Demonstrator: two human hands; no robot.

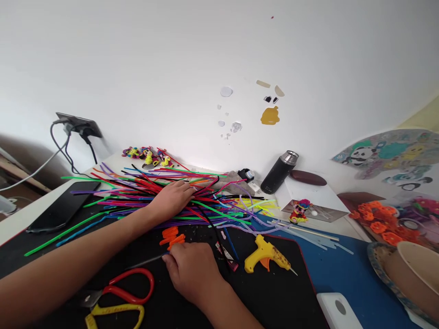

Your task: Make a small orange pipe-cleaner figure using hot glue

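Two scissors (pixel 116 297) (red, yellow), one glue gun (pixel 266 258), one phone (pixel 63 205).

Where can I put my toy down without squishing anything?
Bare black mat lies below the yellow glue gun, and bare blue mat beside it. It is crowded around the pipe cleaners under the left hand and by the right hand.
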